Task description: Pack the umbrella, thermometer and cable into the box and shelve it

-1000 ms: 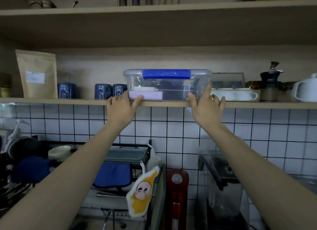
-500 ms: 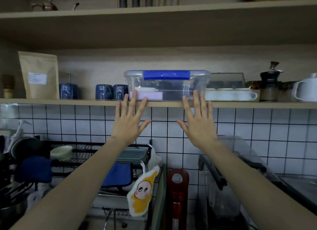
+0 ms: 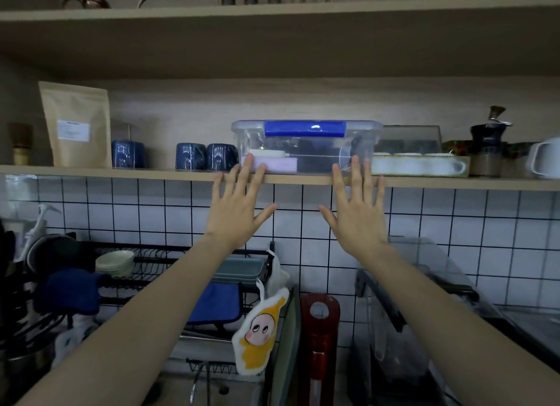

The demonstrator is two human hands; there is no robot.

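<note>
A clear plastic box [image 3: 306, 151] with a blue clip on its lid stands shut on the wooden shelf [image 3: 121, 172], between blue cups and a glass-lidded tray. Through its wall I make out a white and a pale pink item at the left and dark items in the middle; which is which I cannot tell. My left hand [image 3: 239, 208] and my right hand [image 3: 357, 211] are raised flat in front of the shelf edge, fingers spread, holding nothing. Their fingertips overlap the box's lower front in the view.
On the shelf stand a kraft paper pouch [image 3: 77, 125], blue cups [image 3: 206, 155], a tray with a clear cover [image 3: 418, 160], a dark grinder [image 3: 488, 142] and a white jug [image 3: 545, 160]. Below are a dish rack [image 3: 145, 266], a red appliance [image 3: 319, 330] and a yellow cloth [image 3: 260, 333].
Both hands have let go of the box and drawn back and down from it, with their fingers now spread. The box stays on the shelf.
</note>
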